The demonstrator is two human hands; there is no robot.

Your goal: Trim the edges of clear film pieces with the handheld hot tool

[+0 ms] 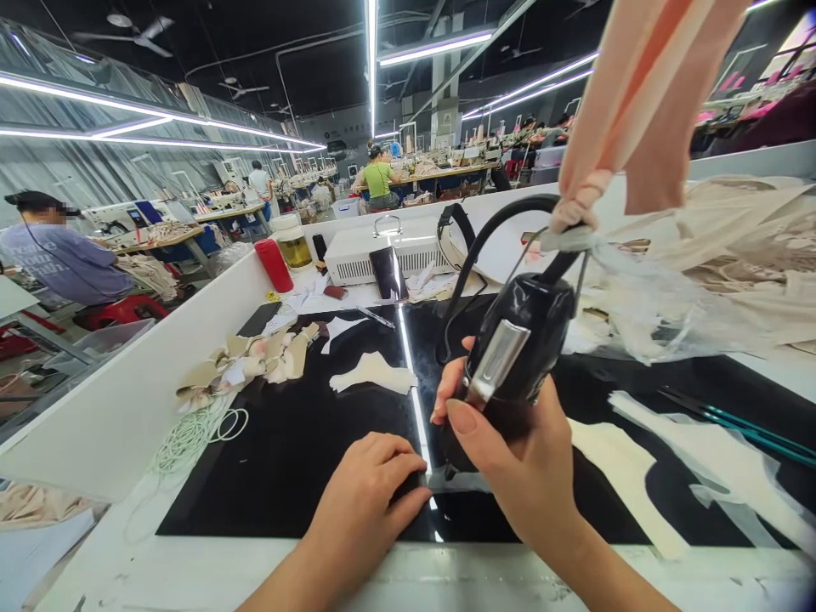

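Fingers (450, 387) of the right hand (535, 476) are gripping a black corded tool (532, 331), thumb lying below its silver plate; the tool is leaning slightly over the black mat (280, 467), its lower end partly hidden by the hand, mat contact unclear; a knotted pink fabric strip (656, 127) is hanging above it; left hand (366, 484) is resting just inside the mat's front edge, fingers curling loosely, gap showing between thumb and index; tips are sitting by a translucent strip (468, 483), can't tell if pinching it; wide mat stretch is running left from this hand toward a pale green cord bundle (184, 442) at the left edge; one cream piece (373, 374) is lying ahead; right side is tighter, a long cream piece (615, 476) crossing the front edge onto the white counter (242, 586), teal-handled scissors (758, 429) lying farther right; fabric scraps (255, 361) are piling up far left; a white box (354, 255) and phone (388, 274) are lining the back.
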